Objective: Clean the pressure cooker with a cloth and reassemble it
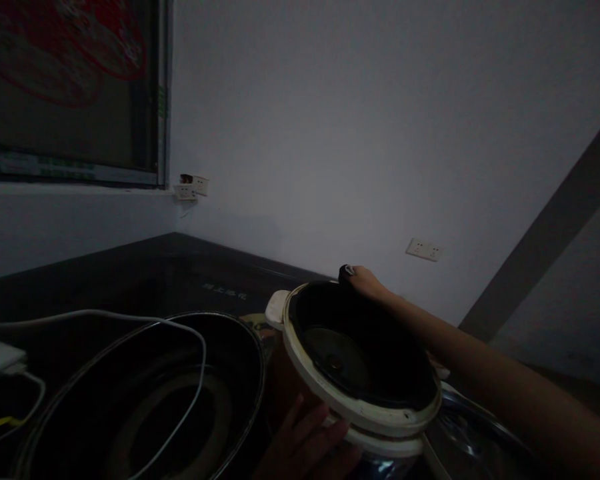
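Observation:
A rice cooker (325, 383) with a white rim and side handles leans tilted on the dark counter, lid off. Its inside is dark, and a round heating plate (343, 360) with a small centre button shows at the bottom. My right hand (364, 278) reaches over to the far rim, fingers closed on a bunched dark cloth (346, 273) with a pale edge; how the fingers sit is partly hidden. My left hand (313, 440) rests against the cooker's near side, fingers spread and holding nothing.
A large black wok (250, 373) stands left of the cooker, with a white cable (200, 340) lying across it. At the far left is a white device (0, 360). A glass lid (473, 433) lies at right. Sockets (424, 250) are on the wall.

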The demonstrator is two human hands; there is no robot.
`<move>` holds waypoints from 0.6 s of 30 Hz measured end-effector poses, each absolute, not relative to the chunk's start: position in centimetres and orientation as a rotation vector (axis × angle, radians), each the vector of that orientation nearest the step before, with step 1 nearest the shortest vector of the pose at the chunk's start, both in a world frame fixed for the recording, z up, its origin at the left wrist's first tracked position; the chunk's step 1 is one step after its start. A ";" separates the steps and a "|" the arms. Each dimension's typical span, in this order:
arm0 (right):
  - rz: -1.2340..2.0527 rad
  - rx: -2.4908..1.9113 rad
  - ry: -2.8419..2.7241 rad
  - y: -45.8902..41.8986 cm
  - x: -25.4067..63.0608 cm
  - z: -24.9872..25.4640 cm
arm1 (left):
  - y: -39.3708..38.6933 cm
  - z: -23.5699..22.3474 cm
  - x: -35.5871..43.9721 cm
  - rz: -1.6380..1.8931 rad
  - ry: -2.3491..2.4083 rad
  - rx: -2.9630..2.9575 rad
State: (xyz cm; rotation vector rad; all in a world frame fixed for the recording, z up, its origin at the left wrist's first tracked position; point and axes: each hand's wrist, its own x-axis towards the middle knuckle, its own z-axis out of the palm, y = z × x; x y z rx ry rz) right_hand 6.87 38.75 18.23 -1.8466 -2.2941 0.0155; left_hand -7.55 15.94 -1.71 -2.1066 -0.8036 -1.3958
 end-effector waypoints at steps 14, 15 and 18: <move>-0.123 -1.618 -2.498 37.7 1.1 19.0 | 15.1 -0.4 -6.6 -2.338 -1.495 -1.995; -0.133 -1.598 -2.506 37.5 1.3 19.1 | 15.0 0.0 -6.6 -2.415 -1.546 -1.991; -0.151 -1.536 -2.530 37.1 1.5 19.1 | 14.9 0.7 -6.7 -2.556 -1.652 -1.981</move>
